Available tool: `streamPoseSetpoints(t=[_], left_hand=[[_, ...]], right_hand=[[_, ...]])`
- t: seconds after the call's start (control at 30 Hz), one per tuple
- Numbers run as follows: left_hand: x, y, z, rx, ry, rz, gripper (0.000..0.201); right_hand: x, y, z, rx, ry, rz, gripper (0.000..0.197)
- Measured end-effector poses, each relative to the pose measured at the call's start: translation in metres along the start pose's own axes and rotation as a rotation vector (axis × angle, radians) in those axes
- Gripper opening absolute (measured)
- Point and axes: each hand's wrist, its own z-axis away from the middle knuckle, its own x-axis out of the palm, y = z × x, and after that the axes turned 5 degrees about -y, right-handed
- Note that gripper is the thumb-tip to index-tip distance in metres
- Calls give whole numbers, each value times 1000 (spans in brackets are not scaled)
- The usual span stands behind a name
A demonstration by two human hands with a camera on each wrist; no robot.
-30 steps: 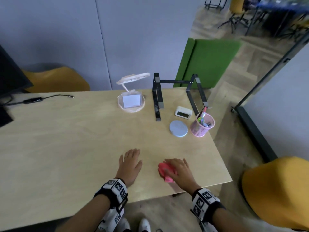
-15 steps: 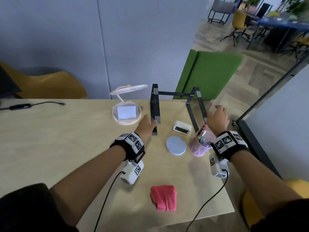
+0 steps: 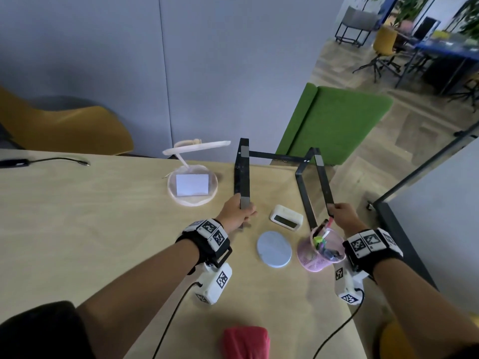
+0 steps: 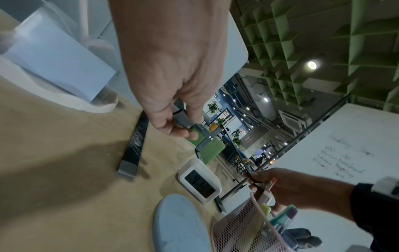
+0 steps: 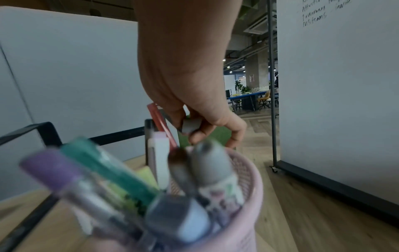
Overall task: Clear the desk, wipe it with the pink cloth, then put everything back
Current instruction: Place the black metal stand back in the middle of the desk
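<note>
Gripping the black laptop stand (image 3: 274, 161), the left hand (image 3: 237, 212) closes on its left arm and the right hand (image 3: 343, 216) on its right arm; half a second ago both only reached. The pink cloth (image 3: 246, 342) lies behind both wrists.

Left wrist: fingers pinch the grey tip; the clock (image 4: 198, 180) sits right of them.

Right wrist: whiteboard writing is illegible; the pen cup (image 5: 244, 196) sits below the fingers.
</note>
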Motion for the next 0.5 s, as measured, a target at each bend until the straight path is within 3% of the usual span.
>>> streamPoseSetpoints(t=[0.2,0.33,0.5], left_hand=[[-5,10,0,93,0,-38,17],[-6,22,-1,116,-11,-29,13],[-2,45,3,167,-35,-87,32]], right_hand=[[8,-7,10,-11,94,-115,37],[-1,-5,5,5,113,-148,22],[-26,-14,14,-33,166,-171,17]])
